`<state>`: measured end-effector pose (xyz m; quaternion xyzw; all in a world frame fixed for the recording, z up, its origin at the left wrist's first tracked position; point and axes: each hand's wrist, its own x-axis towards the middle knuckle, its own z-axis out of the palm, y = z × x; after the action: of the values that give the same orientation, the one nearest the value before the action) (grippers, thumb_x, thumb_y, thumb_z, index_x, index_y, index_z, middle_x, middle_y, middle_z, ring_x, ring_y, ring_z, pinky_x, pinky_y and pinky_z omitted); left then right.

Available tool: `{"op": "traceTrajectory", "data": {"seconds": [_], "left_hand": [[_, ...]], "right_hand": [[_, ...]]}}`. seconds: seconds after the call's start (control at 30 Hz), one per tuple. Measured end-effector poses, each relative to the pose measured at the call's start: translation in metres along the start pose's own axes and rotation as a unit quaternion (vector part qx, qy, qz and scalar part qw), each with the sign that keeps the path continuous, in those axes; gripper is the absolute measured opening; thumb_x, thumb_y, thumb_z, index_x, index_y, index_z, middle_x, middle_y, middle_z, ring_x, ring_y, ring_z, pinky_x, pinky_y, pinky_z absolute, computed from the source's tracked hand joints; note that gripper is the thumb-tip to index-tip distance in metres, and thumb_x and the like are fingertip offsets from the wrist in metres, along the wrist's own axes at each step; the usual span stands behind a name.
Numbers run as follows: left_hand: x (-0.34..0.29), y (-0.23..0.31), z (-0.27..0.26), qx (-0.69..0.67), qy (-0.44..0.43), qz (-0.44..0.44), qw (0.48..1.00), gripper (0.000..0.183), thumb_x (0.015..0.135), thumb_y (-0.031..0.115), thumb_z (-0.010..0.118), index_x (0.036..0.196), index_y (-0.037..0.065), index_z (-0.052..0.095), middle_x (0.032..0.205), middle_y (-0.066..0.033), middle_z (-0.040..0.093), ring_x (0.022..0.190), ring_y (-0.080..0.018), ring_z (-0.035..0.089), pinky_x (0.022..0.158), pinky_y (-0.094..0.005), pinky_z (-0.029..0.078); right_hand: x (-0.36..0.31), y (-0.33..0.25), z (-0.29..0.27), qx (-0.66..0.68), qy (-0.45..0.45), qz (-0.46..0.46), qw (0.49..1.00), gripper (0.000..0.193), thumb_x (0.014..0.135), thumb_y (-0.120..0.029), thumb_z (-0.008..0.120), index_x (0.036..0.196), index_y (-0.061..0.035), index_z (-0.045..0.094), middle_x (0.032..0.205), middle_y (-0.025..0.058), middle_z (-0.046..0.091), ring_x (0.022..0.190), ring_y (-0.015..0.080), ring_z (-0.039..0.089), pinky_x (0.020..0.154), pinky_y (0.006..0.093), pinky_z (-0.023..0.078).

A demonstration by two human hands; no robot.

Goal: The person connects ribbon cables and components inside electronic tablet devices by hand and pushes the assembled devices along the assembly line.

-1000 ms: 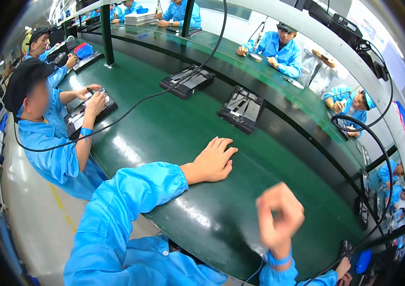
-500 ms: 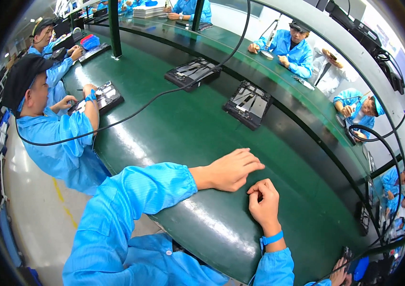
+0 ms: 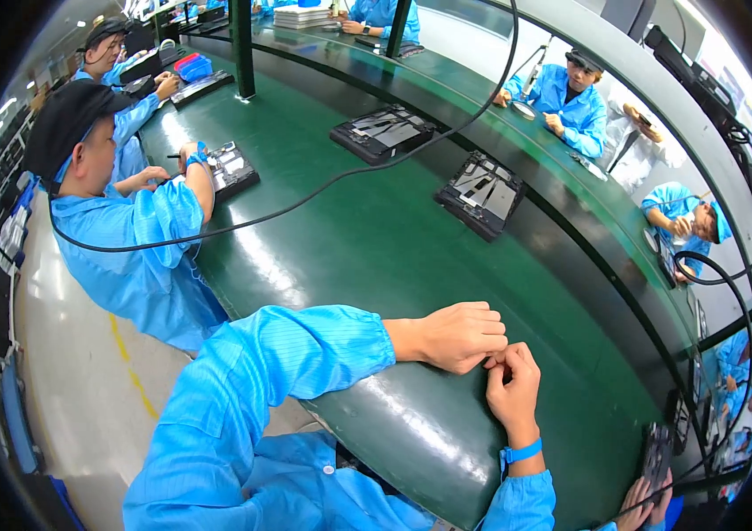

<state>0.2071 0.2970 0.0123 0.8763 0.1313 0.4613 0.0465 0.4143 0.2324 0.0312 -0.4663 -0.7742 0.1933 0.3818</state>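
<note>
Over the green tabletop (image 3: 376, 257), near its front edge, my two hands come together at the fingertips. My left hand (image 3: 463, 336) is curled closed with its back turned up. Its fingertips meet those of my right hand (image 3: 514, 389), which is pinched closed and has a blue band (image 3: 522, 451) round the wrist. Whatever lies between the fingers, if anything, is too small or hidden. Farther off, two black trays hold opened flat electronic devices: one nearer device (image 3: 484, 195) and one farther left (image 3: 385, 133). Neither hand touches them.
A co-worker (image 3: 119, 212) at left works on another opened device (image 3: 233, 168). A black cable (image 3: 305, 195) hangs across the view. Another person's hands (image 3: 646, 504) hold a dark device (image 3: 656, 456) at lower right. Green posts (image 3: 241, 53) and a metal frame (image 3: 703, 133) rise beyond.
My left hand has lowered and its spread fingers have curled in to meet my right hand's fingertips. The view has shifted, so the whole scene sits farther right.
</note>
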Motion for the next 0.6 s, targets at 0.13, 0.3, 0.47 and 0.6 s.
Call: {"op": "traceTrajectory", "data": {"seconds": [0.13,0.3,0.47,0.6], "left_hand": [[0.001,0.000,0.007,0.011,0.018,0.002,1.000,0.015,0.076,0.005,0.071,0.082,0.009,0.057,0.082,-0.0068,0.053,0.081,-0.0291,0.054,0.075,-0.0424,0.044],[0.005,-0.001,0.008,0.040,0.021,0.010,0.999,0.019,0.074,0.005,0.073,0.078,0.011,0.055,0.081,-0.0043,0.052,0.081,-0.0268,0.054,0.077,-0.0417,0.043],[0.003,-0.006,0.014,0.026,0.036,-0.029,0.999,0.022,0.071,0.002,0.073,0.064,0.013,0.055,0.072,-0.0016,0.056,0.081,-0.0234,0.059,0.086,-0.0410,0.045],[0.001,-0.005,0.023,0.031,-0.015,-0.021,0.999,0.023,0.069,0.001,0.072,0.060,0.013,0.055,0.069,-0.0017,0.058,0.080,-0.0230,0.061,0.091,-0.0414,0.047]], "right_hand": [[-0.003,0.007,-0.002,-0.004,0.001,-0.004,1.000,0.010,0.087,0.010,0.063,0.084,0.0018,0.069,0.088,0.0105,0.063,0.068,0.0189,0.061,0.061,0.0320,0.048],[-0.004,0.010,-0.007,-0.004,-0.004,0.004,1.000,0.010,0.087,0.010,0.064,0.084,0.0017,0.069,0.088,0.0107,0.063,0.068,0.0193,0.061,0.061,0.0319,0.048],[-0.005,0.015,-0.010,-0.009,-0.005,-0.005,1.000,0.010,0.086,0.009,0.064,0.084,0.0017,0.070,0.089,0.0114,0.064,0.068,0.0207,0.062,0.062,0.0326,0.050],[-0.008,0.021,-0.013,-0.003,-0.001,-0.008,1.000,0.010,0.086,0.009,0.064,0.084,0.0017,0.070,0.089,0.0118,0.063,0.068,0.0211,0.062,0.062,0.0331,0.050]]}}
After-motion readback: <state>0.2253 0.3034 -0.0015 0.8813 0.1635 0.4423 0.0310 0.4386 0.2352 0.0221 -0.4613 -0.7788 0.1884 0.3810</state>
